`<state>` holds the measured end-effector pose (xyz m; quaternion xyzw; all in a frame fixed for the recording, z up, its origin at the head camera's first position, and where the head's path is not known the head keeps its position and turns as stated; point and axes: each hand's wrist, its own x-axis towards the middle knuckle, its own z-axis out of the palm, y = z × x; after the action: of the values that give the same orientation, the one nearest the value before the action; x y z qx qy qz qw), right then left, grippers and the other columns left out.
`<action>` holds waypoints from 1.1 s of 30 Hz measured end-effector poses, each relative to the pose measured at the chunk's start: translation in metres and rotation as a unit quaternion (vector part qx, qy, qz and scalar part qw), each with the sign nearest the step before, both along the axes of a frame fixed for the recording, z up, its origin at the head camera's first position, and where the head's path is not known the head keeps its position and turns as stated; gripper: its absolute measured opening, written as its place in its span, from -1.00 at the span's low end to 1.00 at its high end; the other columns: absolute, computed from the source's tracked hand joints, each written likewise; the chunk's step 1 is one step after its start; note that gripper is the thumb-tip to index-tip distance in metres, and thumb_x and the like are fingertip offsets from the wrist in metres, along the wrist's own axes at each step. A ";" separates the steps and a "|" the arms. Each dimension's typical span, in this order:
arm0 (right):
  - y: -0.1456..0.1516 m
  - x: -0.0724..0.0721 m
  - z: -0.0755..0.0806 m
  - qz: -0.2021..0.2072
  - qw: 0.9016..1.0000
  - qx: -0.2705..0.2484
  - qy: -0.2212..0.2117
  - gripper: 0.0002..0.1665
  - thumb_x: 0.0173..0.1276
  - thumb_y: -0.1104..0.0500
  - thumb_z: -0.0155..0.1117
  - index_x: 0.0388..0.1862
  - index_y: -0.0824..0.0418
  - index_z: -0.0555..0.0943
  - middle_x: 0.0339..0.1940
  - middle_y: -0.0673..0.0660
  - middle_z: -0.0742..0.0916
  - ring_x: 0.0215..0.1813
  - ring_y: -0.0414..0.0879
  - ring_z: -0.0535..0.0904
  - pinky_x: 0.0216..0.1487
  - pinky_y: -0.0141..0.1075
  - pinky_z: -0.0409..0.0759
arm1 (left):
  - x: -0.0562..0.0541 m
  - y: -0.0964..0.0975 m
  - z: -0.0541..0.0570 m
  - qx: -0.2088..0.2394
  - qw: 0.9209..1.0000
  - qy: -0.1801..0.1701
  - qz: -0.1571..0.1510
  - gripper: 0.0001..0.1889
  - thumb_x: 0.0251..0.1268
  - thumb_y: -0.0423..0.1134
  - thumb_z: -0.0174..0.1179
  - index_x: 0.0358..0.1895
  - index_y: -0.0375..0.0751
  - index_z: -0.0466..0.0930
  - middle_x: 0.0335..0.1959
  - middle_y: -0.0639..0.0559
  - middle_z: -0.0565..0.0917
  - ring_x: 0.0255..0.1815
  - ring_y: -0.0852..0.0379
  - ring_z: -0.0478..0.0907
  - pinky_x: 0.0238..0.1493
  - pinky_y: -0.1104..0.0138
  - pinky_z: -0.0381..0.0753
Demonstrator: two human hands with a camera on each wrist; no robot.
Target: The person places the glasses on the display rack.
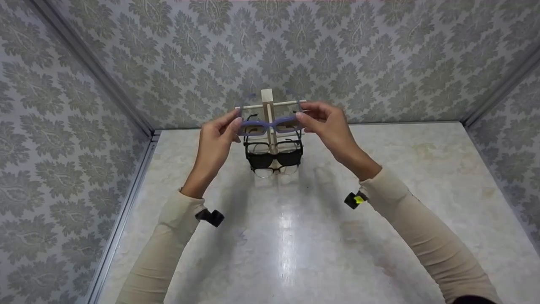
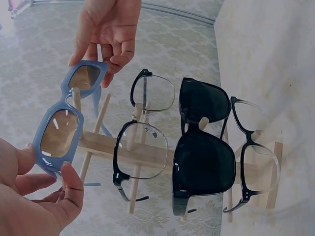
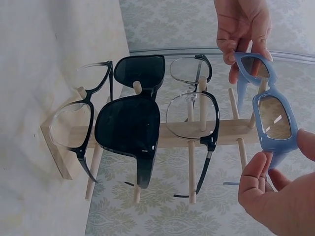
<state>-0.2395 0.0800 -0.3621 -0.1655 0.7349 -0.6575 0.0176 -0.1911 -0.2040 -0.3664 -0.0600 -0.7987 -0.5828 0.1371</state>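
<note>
Blue-framed sunglasses (image 2: 62, 132) with brown lenses sit at the top peg of a wooden eyewear stand (image 1: 267, 95), their bridge right at the peg. My left hand (image 1: 216, 139) pinches one outer corner of the frame between thumb and fingers. At the opposite corner, my right hand (image 1: 331, 128) pinches the frame the same way. Below hang eyeglasses (image 2: 142, 150) with a dark upper rim, then black sunglasses (image 3: 127, 123) with dark lenses. Lowest on the stand are clear-lens glasses (image 3: 74, 125) with dark temples.
The stand rises from a pale marbled table (image 1: 278, 240), close to the patterned back wall (image 1: 274, 46). Patterned side panels (image 1: 50, 169) with metal edges stand left and right. Thin wooden rods (image 3: 192, 172) stick out on both sides of the stand.
</note>
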 end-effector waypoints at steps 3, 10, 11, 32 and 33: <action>0.001 -0.001 -0.002 0.002 1.000 0.000 -0.002 -0.50 0.66 0.16 0.41 0.45 0.35 0.63 0.15 0.23 0.75 0.12 -0.01 0.72 0.17 -0.13 0.77 | -0.002 0.000 -0.002 0.002 1.000 0.003 -0.004 -0.53 0.77 -0.19 0.18 0.54 -0.36 0.54 0.25 -0.24 0.77 -0.21 -0.13 0.69 -0.10 0.37 0.71; 0.003 -0.002 -0.004 0.003 1.000 -0.004 -0.002 -0.49 0.65 0.14 0.42 0.45 0.33 0.63 0.15 0.24 0.76 0.11 0.01 0.73 0.20 -0.08 0.77 | -0.004 0.000 -0.005 0.008 1.000 0.003 -0.010 -0.53 0.77 -0.18 0.19 0.55 -0.31 0.54 0.37 -0.21 0.72 -0.25 0.08 0.68 -0.09 0.35 0.72; 0.003 -0.002 -0.004 0.002 1.000 -0.003 -0.003 -0.49 0.65 0.14 0.42 0.45 0.33 0.64 0.14 0.24 0.76 0.10 0.02 0.73 0.19 -0.09 0.77 | -0.004 0.001 -0.005 0.008 1.000 0.002 -0.010 -0.53 0.77 -0.17 0.19 0.55 -0.30 0.54 0.39 -0.18 0.70 -0.25 0.07 0.68 -0.09 0.34 0.73; 0.028 0.006 -0.023 -0.021 0.994 0.081 0.069 -0.47 0.69 0.00 0.37 0.44 0.29 0.65 0.26 0.19 0.75 0.24 0.02 0.69 0.29 -0.11 0.66 | 0.012 -0.013 -0.019 -0.061 0.998 -0.002 -0.002 -0.36 0.78 0.05 0.15 0.66 -0.27 0.40 0.46 -0.18 0.60 0.27 -0.02 0.65 0.00 0.19 0.75; 0.030 0.007 -0.025 -0.023 0.993 0.088 0.073 -0.46 0.69 -0.01 0.38 0.44 0.28 0.65 0.28 0.19 0.75 0.26 0.00 0.68 0.31 -0.10 0.65 | 0.014 -0.014 -0.020 -0.066 0.998 0.001 0.000 -0.37 0.78 0.04 0.16 0.66 -0.25 0.41 0.46 -0.18 0.60 0.27 -0.02 0.65 0.01 0.21 0.75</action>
<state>-0.2326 0.1099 -0.3870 -0.1941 0.7928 -0.5765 -0.0370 -0.1766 -0.2176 -0.3866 -0.0690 -0.8352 -0.5289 0.1338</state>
